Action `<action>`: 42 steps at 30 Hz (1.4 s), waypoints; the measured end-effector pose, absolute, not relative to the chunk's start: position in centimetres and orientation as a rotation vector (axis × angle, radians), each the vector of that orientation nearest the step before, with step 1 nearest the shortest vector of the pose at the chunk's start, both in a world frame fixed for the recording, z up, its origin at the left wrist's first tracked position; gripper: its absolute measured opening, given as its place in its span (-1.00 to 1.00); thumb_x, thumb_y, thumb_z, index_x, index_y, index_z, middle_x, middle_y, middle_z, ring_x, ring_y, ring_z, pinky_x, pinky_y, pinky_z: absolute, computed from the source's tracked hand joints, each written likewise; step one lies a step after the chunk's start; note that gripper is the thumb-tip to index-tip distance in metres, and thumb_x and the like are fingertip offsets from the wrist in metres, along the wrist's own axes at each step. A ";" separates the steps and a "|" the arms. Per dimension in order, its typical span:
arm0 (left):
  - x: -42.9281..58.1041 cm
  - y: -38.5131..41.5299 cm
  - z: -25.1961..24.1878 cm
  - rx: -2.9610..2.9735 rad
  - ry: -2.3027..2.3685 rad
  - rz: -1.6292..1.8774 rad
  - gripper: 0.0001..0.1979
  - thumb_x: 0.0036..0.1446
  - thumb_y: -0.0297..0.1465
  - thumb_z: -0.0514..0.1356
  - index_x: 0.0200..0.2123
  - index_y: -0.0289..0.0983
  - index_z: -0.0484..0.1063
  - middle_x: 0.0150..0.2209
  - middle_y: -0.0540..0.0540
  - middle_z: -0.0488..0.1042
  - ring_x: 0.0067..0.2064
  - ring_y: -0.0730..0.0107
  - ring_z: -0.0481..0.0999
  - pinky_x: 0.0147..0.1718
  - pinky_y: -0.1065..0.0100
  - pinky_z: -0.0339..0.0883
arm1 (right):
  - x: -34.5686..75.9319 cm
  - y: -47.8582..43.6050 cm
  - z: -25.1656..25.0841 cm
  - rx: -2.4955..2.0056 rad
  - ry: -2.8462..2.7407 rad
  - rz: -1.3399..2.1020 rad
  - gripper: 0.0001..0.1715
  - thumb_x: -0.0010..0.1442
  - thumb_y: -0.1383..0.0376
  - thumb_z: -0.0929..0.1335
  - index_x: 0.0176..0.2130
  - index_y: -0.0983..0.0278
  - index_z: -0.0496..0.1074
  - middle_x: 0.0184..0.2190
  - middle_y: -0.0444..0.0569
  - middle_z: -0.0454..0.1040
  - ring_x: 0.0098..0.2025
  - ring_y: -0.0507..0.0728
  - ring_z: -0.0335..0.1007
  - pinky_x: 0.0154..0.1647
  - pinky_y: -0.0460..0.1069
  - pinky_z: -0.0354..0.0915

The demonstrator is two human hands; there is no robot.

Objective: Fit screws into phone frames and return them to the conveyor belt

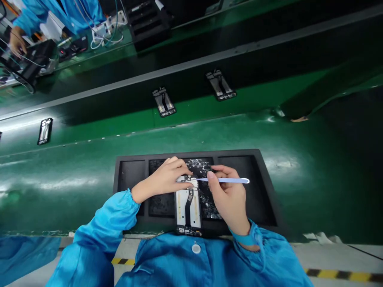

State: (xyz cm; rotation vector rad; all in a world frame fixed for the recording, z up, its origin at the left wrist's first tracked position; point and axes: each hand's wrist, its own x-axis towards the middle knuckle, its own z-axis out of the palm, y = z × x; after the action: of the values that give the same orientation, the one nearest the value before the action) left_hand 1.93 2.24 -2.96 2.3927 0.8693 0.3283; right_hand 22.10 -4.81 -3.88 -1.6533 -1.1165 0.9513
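Note:
An opened phone lies across the front part of a black foam tray, its silvery inside and a dark ribbon cable facing up. My left hand grips the phone's upper end, thumb and fingers around the parts there. Between thumb and fingers, my right hand pinches a slim pale lilac tool, which has a rounded end and a thin tip. That tip points left and reaches the phone's upper end beside my left fingers. Whether the tool is a pry stick or tweezers, I cannot tell.
Small shiny bits cover the tray's middle compartment. Beyond it, several opened phones, one at centre, another to its right and one far left, lie along the green bench. At top left, a co-worker's hand is near black equipment and cables.

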 end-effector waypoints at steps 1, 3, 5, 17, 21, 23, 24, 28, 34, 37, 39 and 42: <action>1.9 2.2 -3.1 2.393 0.866 0.343 -0.66 0.25 -0.15 0.34 -0.07 -0.29 0.54 -0.15 -0.13 0.49 -0.07 0.22 0.42 -0.01 0.25 0.29 | 22.1 -4.8 -3.8 -1.656 -1.109 0.954 -0.60 0.30 0.00 0.39 -0.05 0.23 0.40 -0.54 -0.23 0.35 -0.55 0.04 0.28 -0.52 -0.05 0.24; 1.8 2.2 -3.3 2.397 0.860 0.366 -0.66 0.26 -0.15 0.33 -0.08 -0.30 0.55 -0.16 -0.14 0.49 -0.08 0.23 0.42 -0.01 0.25 0.29 | 22.2 -5.0 -3.8 -1.661 -1.097 0.953 -0.60 0.30 0.00 0.38 -0.06 0.24 0.41 -0.55 -0.22 0.37 -0.55 0.04 0.31 -0.51 -0.04 0.26; 1.8 2.2 -3.4 2.404 0.854 0.384 -0.65 0.26 -0.14 0.33 -0.08 -0.31 0.55 -0.16 -0.14 0.49 -0.08 0.22 0.42 -0.01 0.25 0.30 | 22.2 -5.1 -3.7 -1.671 -1.094 0.941 -0.62 0.31 0.01 0.38 -0.07 0.23 0.42 -0.56 -0.23 0.36 -0.56 0.04 0.30 -0.52 -0.05 0.25; 1.9 2.2 -3.4 2.421 0.853 0.401 -0.66 0.26 -0.15 0.33 -0.10 -0.31 0.55 -0.17 -0.14 0.49 -0.10 0.23 0.42 -0.02 0.24 0.32 | 22.1 -4.9 -3.4 -1.673 -1.065 0.951 -0.58 0.28 -0.01 0.41 -0.08 0.26 0.45 -0.57 -0.17 0.46 -0.55 0.09 0.45 -0.49 -0.03 0.36; 1.9 2.3 -3.4 2.422 0.858 0.388 -0.65 0.26 -0.14 0.32 -0.08 -0.30 0.54 -0.17 -0.14 0.48 -0.08 0.21 0.42 -0.03 0.24 0.32 | 22.2 -4.9 -3.4 -1.667 -1.065 0.954 -0.55 0.28 -0.03 0.40 -0.06 0.26 0.44 -0.56 -0.16 0.48 -0.52 0.11 0.48 -0.45 -0.01 0.38; 1.9 2.3 -3.5 2.423 0.858 0.384 -0.65 0.27 -0.14 0.31 -0.08 -0.30 0.54 -0.17 -0.14 0.47 -0.08 0.21 0.42 -0.03 0.23 0.32 | 22.2 -5.0 -3.4 -1.675 -1.086 0.957 -0.57 0.27 -0.01 0.41 -0.05 0.25 0.45 -0.56 -0.17 0.48 -0.52 0.11 0.47 -0.46 -0.02 0.36; 1.9 2.3 -3.5 2.425 0.859 0.382 -0.65 0.28 -0.14 0.30 -0.08 -0.30 0.54 -0.17 -0.14 0.47 -0.08 0.21 0.42 -0.03 0.23 0.32 | 22.2 -5.0 -3.4 -1.680 -1.102 0.959 -0.57 0.26 0.00 0.42 -0.04 0.24 0.46 -0.55 -0.18 0.48 -0.52 0.10 0.46 -0.46 -0.02 0.35; 2.0 2.2 -3.3 2.432 0.861 0.383 -0.65 0.28 -0.13 0.30 -0.09 -0.30 0.54 -0.18 -0.14 0.47 -0.10 0.20 0.41 -0.04 0.24 0.32 | 22.0 -4.8 -3.6 -1.679 -1.146 0.979 -0.59 0.24 0.04 0.45 -0.03 0.23 0.49 -0.54 -0.16 0.52 -0.51 0.10 0.47 -0.45 -0.02 0.34; 2.3 2.1 -3.3 2.438 0.874 0.396 -0.71 0.42 -0.20 0.15 -0.16 -0.29 0.54 -0.20 -0.12 0.49 -0.14 0.27 0.41 -0.06 0.29 0.29 | 22.9 -4.8 -3.0 -1.589 -1.121 0.982 -0.60 0.36 -0.01 0.33 -0.08 0.25 0.47 -0.55 -0.13 0.51 -0.51 0.12 0.50 -0.41 0.02 0.42; 2.5 2.2 -3.3 2.445 0.882 0.399 -0.69 0.46 -0.23 0.09 -0.21 -0.28 0.53 -0.24 -0.10 0.49 -0.18 0.31 0.42 -0.08 0.31 0.28 | 25.2 -3.5 -0.9 -1.530 -1.248 1.027 -0.65 0.33 0.01 0.37 -0.17 0.22 0.55 -0.44 -0.06 0.57 -0.40 0.14 0.54 -0.31 0.04 0.45; 2.7 2.3 -3.3 2.459 0.895 0.411 -0.68 0.47 -0.25 0.07 -0.24 -0.28 0.52 -0.26 -0.09 0.49 -0.19 0.32 0.41 -0.10 0.31 0.29 | 27.0 -1.5 0.4 -1.481 -1.419 1.050 -0.74 0.20 0.05 0.48 -0.24 0.19 0.61 -0.28 -0.02 0.61 -0.25 0.16 0.55 -0.18 0.04 0.42; 2.9 2.2 -3.1 2.504 0.936 0.446 -0.68 0.48 -0.27 0.05 -0.24 -0.28 0.51 -0.26 -0.09 0.50 -0.20 0.32 0.42 -0.13 0.31 0.30 | 28.6 2.8 1.1 -1.289 -1.935 1.200 -0.68 0.25 0.01 0.41 -0.25 0.19 0.60 -0.25 -0.01 0.59 -0.20 0.17 0.51 -0.08 0.07 0.38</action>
State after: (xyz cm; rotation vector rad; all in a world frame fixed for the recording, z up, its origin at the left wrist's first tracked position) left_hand 2.86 2.18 -3.13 2.5042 0.9365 0.4463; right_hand 28.57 2.77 1.12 -1.2890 -1.9350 1.1996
